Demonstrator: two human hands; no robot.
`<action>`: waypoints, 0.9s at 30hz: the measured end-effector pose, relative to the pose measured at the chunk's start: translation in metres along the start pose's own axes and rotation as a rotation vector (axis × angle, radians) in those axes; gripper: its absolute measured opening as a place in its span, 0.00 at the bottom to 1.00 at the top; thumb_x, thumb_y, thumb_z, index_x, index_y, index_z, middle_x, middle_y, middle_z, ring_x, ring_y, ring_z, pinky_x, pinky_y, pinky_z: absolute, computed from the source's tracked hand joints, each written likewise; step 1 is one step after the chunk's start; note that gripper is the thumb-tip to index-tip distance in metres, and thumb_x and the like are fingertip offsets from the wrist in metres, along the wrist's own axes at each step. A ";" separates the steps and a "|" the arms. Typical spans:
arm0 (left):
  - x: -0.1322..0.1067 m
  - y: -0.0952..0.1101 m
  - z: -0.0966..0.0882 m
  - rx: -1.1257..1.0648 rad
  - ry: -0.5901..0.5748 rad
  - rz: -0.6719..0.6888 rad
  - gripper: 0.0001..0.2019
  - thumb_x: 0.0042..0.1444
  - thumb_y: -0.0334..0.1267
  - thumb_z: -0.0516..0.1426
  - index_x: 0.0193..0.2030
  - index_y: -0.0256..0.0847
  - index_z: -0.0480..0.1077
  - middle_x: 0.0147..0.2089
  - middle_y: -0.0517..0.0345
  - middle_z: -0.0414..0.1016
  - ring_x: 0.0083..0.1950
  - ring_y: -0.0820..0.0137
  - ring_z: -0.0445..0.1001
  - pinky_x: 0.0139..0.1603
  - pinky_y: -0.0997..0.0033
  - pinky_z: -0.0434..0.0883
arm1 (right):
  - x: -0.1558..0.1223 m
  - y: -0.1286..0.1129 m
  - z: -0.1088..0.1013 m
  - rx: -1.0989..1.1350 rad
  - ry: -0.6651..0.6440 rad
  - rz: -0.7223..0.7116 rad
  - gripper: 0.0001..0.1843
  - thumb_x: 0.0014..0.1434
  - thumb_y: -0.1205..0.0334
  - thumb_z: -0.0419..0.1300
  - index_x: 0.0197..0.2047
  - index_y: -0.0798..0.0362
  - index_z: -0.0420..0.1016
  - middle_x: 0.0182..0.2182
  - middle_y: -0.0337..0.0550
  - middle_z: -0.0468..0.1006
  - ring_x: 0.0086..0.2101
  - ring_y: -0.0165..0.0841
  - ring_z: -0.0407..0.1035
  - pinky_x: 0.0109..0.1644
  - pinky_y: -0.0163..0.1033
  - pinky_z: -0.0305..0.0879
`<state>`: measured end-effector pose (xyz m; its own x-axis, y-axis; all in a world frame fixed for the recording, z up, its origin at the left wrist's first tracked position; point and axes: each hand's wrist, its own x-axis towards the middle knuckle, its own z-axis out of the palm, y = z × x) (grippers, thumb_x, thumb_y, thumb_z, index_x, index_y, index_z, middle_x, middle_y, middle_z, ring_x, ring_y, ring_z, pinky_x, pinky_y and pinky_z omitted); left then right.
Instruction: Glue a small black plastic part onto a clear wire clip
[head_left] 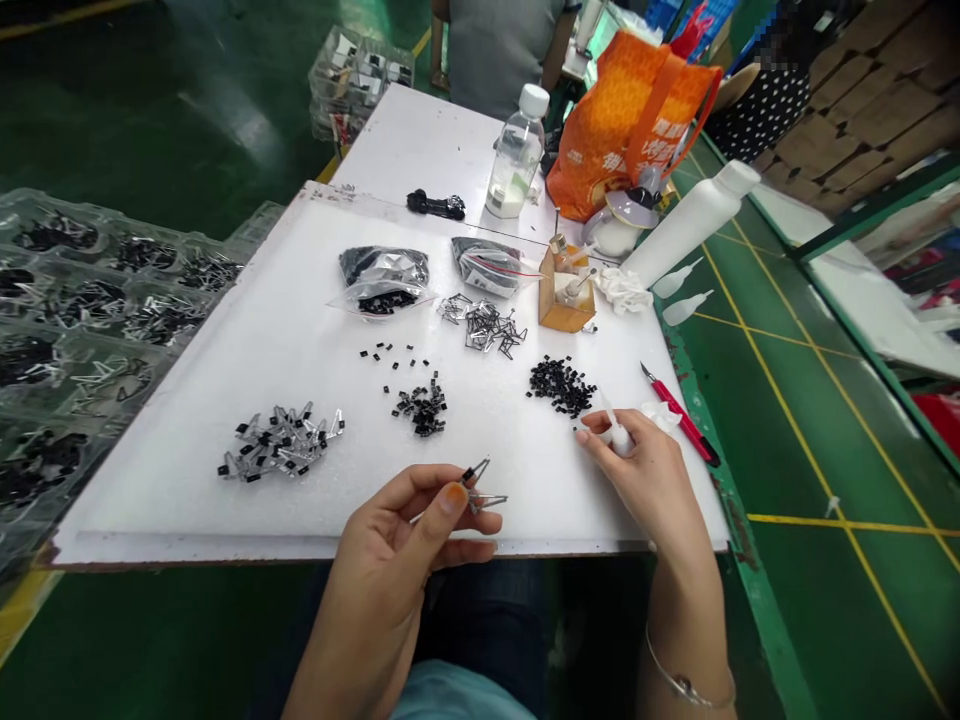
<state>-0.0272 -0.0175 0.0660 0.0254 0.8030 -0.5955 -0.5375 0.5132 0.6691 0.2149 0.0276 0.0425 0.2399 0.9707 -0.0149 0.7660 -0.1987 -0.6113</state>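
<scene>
Being pinched tight by the left hand (390, 560), a tiny black part with metal legs (474, 486) is held just above the near edge of the table (187, 500) — a white plastic tip (619, 438) is clasped by the right hand (645, 480), and many loose parts (279, 442) are left in piles.

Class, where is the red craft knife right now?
In the head view, the red craft knife lies along the right edge of the white board, just beyond the right hand.

The head-worn camera looks forward and down across the white work board (225, 500), with the left hand (390, 570) and right hand (637, 470) close by at the frame's lower edge.
</scene>
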 end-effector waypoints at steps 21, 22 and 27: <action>-0.001 0.005 0.000 -0.122 0.006 -0.065 0.10 0.52 0.42 0.74 0.35 0.43 0.80 0.34 0.62 0.84 0.36 0.71 0.85 0.40 0.77 0.83 | -0.049 -0.047 0.027 1.164 -0.150 0.258 0.10 0.57 0.52 0.71 0.38 0.48 0.81 0.27 0.36 0.76 0.18 0.22 0.51 0.24 0.34 0.55; -0.001 0.005 0.000 -0.120 0.010 -0.048 0.10 0.52 0.42 0.74 0.35 0.43 0.80 0.34 0.62 0.84 0.36 0.71 0.85 0.41 0.77 0.83 | -0.053 -0.052 0.028 1.258 -0.209 0.287 0.10 0.57 0.53 0.71 0.36 0.48 0.81 0.27 0.36 0.76 0.17 0.21 0.48 0.23 0.33 0.53; 0.001 0.003 -0.003 -0.103 0.036 0.031 0.10 0.51 0.42 0.74 0.34 0.45 0.80 0.35 0.63 0.86 0.39 0.71 0.85 0.43 0.79 0.82 | -0.062 -0.060 0.030 1.424 -0.311 0.301 0.07 0.57 0.54 0.72 0.37 0.46 0.82 0.28 0.36 0.78 0.17 0.20 0.42 0.22 0.31 0.50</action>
<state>-0.0308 -0.0164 0.0664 -0.0220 0.8056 -0.5921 -0.6212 0.4530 0.6394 0.1364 -0.0164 0.0560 0.0054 0.9439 -0.3303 -0.5439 -0.2744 -0.7931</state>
